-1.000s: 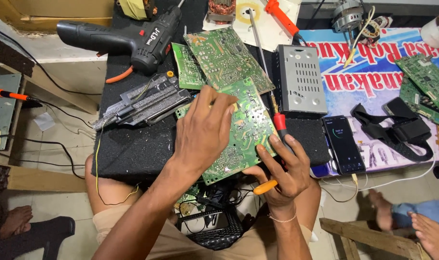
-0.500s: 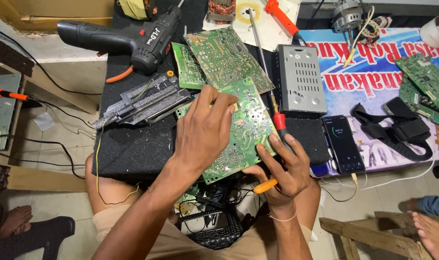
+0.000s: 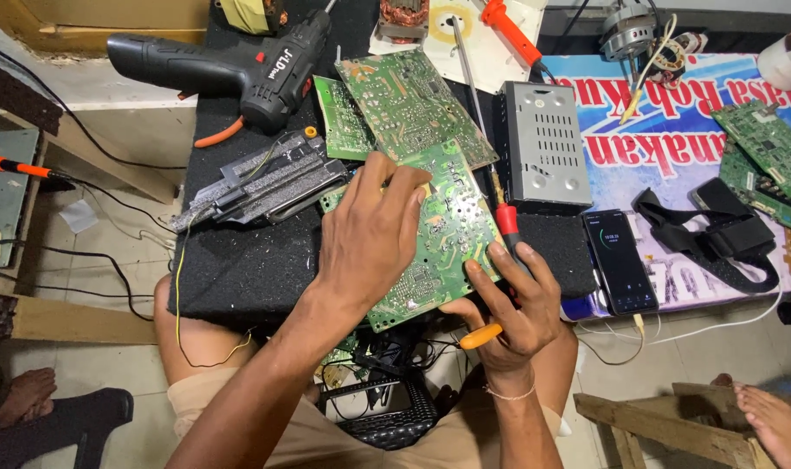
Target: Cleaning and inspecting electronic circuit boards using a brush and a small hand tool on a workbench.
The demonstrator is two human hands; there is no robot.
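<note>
1. Left hand (image 3: 374, 230) flat, fingers spread, pressing the green circuit board (image 3: 448, 234) near the front edge of the black foam mat (image 3: 239, 269).
2. Right hand (image 3: 513, 304) curled around an orange-handled tool (image 3: 482, 335), also steadying the board's front corner.
3. Risk, likely: board overhanging the mat's front edge, prone to tip or slide.
4. Solder side bristly, sharp to palms; foam soft, grippy; red-handled screwdriver (image 3: 487, 165) just beside the board, easily knocked.

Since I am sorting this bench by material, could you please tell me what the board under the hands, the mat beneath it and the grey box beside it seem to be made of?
The circuit board looks like rigid green laminate, semi-gloss, with dense traces and solder points. The mat appears to be black foam: matte, porous, speckled with debris. The grey box seems to be sheet metal, dull with punched vent slots.
</note>
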